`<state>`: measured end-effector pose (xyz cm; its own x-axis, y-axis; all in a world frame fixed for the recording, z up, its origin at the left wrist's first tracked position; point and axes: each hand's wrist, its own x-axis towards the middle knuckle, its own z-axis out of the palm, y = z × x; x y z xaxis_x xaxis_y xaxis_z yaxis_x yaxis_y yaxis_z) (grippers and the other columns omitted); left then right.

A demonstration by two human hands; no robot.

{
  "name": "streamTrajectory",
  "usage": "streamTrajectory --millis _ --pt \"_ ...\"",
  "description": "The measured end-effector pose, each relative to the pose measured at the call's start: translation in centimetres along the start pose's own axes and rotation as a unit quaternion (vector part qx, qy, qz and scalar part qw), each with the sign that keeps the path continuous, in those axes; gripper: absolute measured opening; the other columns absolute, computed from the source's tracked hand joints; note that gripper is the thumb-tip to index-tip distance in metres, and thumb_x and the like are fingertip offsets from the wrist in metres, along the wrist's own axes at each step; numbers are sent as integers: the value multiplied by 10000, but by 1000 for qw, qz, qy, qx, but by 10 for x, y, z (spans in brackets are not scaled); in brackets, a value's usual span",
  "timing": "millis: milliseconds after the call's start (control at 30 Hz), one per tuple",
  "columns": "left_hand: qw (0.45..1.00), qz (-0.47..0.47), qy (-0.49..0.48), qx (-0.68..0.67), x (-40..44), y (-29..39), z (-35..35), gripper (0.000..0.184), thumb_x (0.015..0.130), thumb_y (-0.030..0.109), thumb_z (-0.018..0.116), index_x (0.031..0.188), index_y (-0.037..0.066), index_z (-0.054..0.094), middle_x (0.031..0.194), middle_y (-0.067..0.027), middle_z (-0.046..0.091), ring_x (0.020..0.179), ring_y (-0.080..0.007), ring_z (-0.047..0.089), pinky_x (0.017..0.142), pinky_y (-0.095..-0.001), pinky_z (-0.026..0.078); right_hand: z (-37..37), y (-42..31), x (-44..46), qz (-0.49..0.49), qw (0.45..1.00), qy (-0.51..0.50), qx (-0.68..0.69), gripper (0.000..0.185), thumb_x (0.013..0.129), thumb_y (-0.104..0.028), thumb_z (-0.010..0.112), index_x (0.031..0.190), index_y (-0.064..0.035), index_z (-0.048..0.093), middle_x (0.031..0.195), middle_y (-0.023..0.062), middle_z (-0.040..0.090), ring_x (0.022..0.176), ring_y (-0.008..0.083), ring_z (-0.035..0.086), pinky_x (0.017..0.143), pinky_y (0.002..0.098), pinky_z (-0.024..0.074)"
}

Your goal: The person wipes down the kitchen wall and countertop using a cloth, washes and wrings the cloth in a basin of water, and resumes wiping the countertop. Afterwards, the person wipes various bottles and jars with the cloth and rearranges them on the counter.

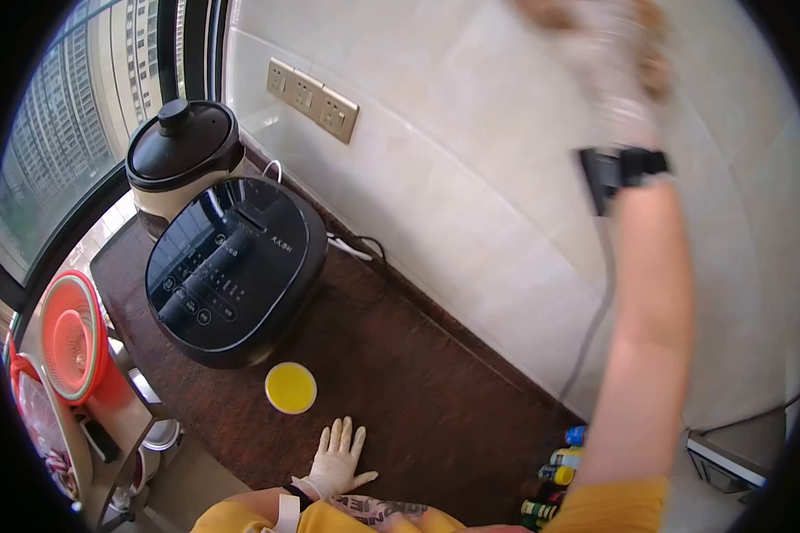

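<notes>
Nearest you, your left hand [336, 462] lies palm down on the dark red-brown desk [418, 400], near its edge closest to your body. Its gloved fingers are spread and released, holding nothing. A black band circles that wrist, below the yellow shirt [240, 513]. To the right, small bottles [556, 474] with blue, yellow and green colours are grouped by the desk's right end, beside your right arm.

Just beyond your left fingertips, a yellow disc [291, 388] with a pale rim lies flat on the desk, near the black rice cooker [236, 266]. The cooker's glossy lid is closed, and a white cable and a black one show behind it, along the wall-side edge. Left of the desk, a red colander [73, 338] rests on a lower surface.

Farther off, a lidded electric pot [182, 151] stands behind the rice cooker at the desk's window-end corner. A row of sockets [313, 99] is set in the tiled wall [471, 178]. Your gloved right hand [609, 40] is raised high before that wall, blurred, with a tan-brown item [653, 62] showing at its sides; you cannot tell whether its fingers grasp it or only press on it. Beyond the window stand tall buildings [58, 133].
</notes>
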<state>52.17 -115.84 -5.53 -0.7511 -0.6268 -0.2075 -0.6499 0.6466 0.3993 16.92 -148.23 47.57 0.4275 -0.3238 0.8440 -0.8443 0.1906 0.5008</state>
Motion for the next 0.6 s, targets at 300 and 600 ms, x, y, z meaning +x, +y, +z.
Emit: streamTrajectory --millis 300,600 --pt "999 -1 30 14 -5 1 7 1076 818 744 559 1569 50 224 1620 -266 145 1513 -420 112 1218 -525 106 -44 -140 -292 -88 826 -509 227 538 764 -388 665 1291 -287 631 1326 81 585 1259 289 519 1054 550 374" --pt "999 -5 42 25 -12 24 4 1101 811 718 583 1565 13 200 1623 -283 109 1518 -428 66 1222 -524 56 -243 233 -136 142 976 -98 -131 399 906 -259 594 1257 -70 615 1321 149 585 1210 291 549 1004 520 406"
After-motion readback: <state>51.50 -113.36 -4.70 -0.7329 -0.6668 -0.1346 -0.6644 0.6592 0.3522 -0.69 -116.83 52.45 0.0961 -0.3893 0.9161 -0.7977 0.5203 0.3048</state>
